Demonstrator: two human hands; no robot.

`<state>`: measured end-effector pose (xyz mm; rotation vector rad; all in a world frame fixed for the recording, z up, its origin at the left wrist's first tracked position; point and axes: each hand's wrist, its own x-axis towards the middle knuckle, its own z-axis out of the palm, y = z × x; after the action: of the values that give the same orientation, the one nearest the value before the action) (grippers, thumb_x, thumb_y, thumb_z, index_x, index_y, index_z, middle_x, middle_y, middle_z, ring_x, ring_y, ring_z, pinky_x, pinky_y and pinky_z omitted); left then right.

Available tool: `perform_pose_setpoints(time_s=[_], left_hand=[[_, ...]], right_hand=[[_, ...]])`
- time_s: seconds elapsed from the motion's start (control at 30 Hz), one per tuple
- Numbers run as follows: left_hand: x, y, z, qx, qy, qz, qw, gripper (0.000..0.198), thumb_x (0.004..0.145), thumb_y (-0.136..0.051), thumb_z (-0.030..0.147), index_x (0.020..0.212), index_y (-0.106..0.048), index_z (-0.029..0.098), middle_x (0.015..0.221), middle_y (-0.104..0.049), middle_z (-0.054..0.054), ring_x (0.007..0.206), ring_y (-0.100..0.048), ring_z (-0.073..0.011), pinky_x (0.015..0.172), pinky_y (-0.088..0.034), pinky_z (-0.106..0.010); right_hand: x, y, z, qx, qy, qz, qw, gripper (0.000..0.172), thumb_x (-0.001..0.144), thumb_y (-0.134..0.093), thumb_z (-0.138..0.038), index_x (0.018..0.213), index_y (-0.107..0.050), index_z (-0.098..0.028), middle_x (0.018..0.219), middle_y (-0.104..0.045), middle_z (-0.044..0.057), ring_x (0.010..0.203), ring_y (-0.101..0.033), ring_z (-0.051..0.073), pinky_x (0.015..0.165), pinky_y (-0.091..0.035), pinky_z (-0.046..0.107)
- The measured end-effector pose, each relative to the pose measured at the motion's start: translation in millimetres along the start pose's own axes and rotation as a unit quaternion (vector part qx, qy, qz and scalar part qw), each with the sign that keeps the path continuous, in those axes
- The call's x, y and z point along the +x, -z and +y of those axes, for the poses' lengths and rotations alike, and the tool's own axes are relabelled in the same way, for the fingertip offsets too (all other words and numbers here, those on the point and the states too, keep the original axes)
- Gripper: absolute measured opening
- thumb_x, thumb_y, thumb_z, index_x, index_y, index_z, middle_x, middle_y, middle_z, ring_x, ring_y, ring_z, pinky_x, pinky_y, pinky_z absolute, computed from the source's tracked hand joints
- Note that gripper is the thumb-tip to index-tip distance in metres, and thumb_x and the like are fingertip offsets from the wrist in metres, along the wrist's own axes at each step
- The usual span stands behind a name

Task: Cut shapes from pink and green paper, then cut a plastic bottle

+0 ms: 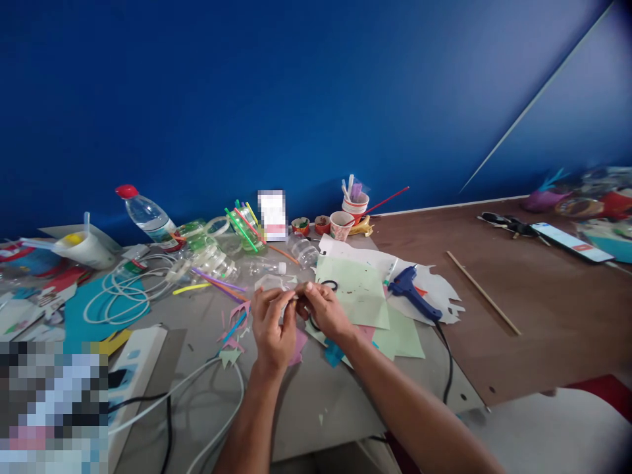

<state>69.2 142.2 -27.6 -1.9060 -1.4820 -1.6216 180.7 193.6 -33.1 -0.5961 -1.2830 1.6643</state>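
Note:
My left hand (274, 324) and my right hand (323, 311) meet over the middle of the grey table (306, 415), fingertips pinched together. Whatever lies between the fingers is too small and hidden to name. Behind and under my right hand are black-handled scissors (329, 285), partly covered by it. Light green paper sheets (353, 289) lie to the right of the hands, with a blue glue gun (415, 293) beyond them on torn white paper. Pink paper scraps (297, 347) and a blue scrap (334, 353) lie below the hands.
Clear plastic bottles (151, 217), straws (244, 227) and paper cups (340, 226) line the back. A white power strip (135, 388) and cables are at the left. A wooden stick (484, 293) and a phone (573, 242) lie on the brown board at the right.

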Motion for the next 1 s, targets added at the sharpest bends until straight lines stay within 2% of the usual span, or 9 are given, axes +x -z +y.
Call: perform_pose_setpoints(time_s=[0.1, 0.2, 0.33, 0.43, 0.6, 0.7, 0.77, 0.9, 1.0], left_hand=[[1, 1.2, 0, -0.010, 0.041, 0.023, 0.999, 0.012, 0.088, -0.054, 0.014, 0.096, -0.061, 0.019, 0.089, -0.063, -0.006, 0.089, -0.060, -0.0172, 0.095, -0.045, -0.042], [1, 1.4, -1, -0.024, 0.081, 0.047, 0.995, 0.010, 0.091, -0.049, 0.017, 0.092, -0.059, 0.019, 0.089, -0.062, -0.006, 0.088, -0.059, -0.0174, 0.090, -0.047, -0.038], [0, 1.0, -2, -0.014, 0.074, 0.050, 0.996, 0.011, 0.092, -0.047, 0.019, 0.087, -0.056, 0.020, 0.083, -0.062, -0.004, 0.082, -0.059, -0.0165, 0.093, -0.045, -0.040], [-1, 1.2, -2, 0.015, 0.059, 0.040, 0.997, 0.016, 0.093, -0.044, 0.021, 0.080, -0.053, 0.021, 0.076, -0.062, -0.002, 0.075, -0.059, -0.0156, 0.098, -0.041, -0.043], [-2, 3.3, -2, 0.043, 0.052, 0.026, 0.997, 0.026, 0.095, -0.039, 0.023, 0.071, -0.049, 0.021, 0.069, -0.059, -0.001, 0.069, -0.056, -0.0151, 0.097, -0.040, -0.043], [-1, 5.7, -2, 0.039, 0.044, 0.033, 0.998, 0.026, 0.096, -0.036, 0.026, 0.079, -0.054, 0.020, 0.076, -0.062, -0.004, 0.076, -0.058, -0.0163, 0.099, -0.038, -0.045], [-1, 7.7, -4, 0.030, 0.059, 0.057, 0.996, 0.028, 0.096, -0.034, 0.032, 0.089, -0.057, 0.019, 0.083, -0.063, -0.007, 0.083, -0.059, -0.0184, 0.094, -0.041, -0.043], [2, 12.5, -14, 0.042, 0.143, 0.144, 0.978, 0.034, 0.097, -0.030, 0.038, 0.097, -0.057, 0.017, 0.088, -0.061, -0.009, 0.084, -0.058, -0.0192, 0.081, -0.045, -0.036], [3, 15.1, -23, 0.077, 0.178, 0.154, 0.969, 0.034, 0.097, -0.032, 0.038, 0.095, -0.058, 0.016, 0.089, -0.061, -0.010, 0.085, -0.058, -0.0200, 0.081, -0.043, -0.036]], right_hand=[[2, 4, 0, -0.003, -0.003, 0.032, 0.999, 0.054, 0.086, -0.047, -0.063, 0.073, -0.068, -0.014, 0.054, -0.055, 0.000, 0.044, -0.044, 0.009, 0.048, -0.035, 0.024], [3, 7, -4, -0.012, 0.025, 0.072, 0.997, 0.040, 0.086, -0.055, -0.052, 0.088, -0.070, -0.016, 0.062, -0.059, 0.000, 0.046, -0.043, 0.008, 0.049, -0.037, 0.023], [-3, 2, -14, -0.066, 0.108, 0.014, 0.992, 0.037, 0.081, -0.067, -0.038, 0.114, -0.064, -0.022, 0.081, -0.062, 0.000, 0.059, -0.049, 0.009, 0.057, -0.043, 0.023], [-7, -5, -19, -0.169, 0.193, -0.044, 0.966, 0.028, 0.084, -0.064, -0.027, 0.111, -0.066, -0.021, 0.088, -0.063, 0.003, 0.073, -0.056, 0.012, 0.069, -0.048, 0.026], [-9, -12, -18, -0.249, 0.258, -0.040, 0.933, 0.016, 0.087, -0.057, -0.017, 0.098, -0.069, -0.020, 0.086, -0.067, 0.005, 0.080, -0.061, 0.015, 0.074, -0.049, 0.028], [-8, -11, -17, -0.230, 0.243, -0.015, 0.942, 0.009, 0.085, -0.058, -0.018, 0.088, -0.066, -0.019, 0.082, -0.065, 0.004, 0.077, -0.060, 0.014, 0.073, -0.048, 0.027], [-6, -8, -16, -0.181, 0.196, 0.013, 0.964, 0.008, 0.084, -0.061, -0.025, 0.082, -0.063, -0.018, 0.078, -0.062, 0.002, 0.068, -0.057, 0.012, 0.065, -0.047, 0.025], [0, 1, -15, -0.016, 0.073, 0.053, 0.996, 0.028, 0.086, -0.057, -0.042, 0.074, -0.057, -0.017, 0.061, -0.052, -0.003, 0.049, -0.045, 0.008, 0.050, -0.038, 0.021], [1, 8, -15, 0.064, 0.022, 0.044, 0.997, 0.041, 0.083, -0.059, -0.051, 0.062, -0.050, -0.017, 0.054, -0.049, -0.004, 0.044, -0.041, 0.006, 0.042, -0.030, 0.019]])
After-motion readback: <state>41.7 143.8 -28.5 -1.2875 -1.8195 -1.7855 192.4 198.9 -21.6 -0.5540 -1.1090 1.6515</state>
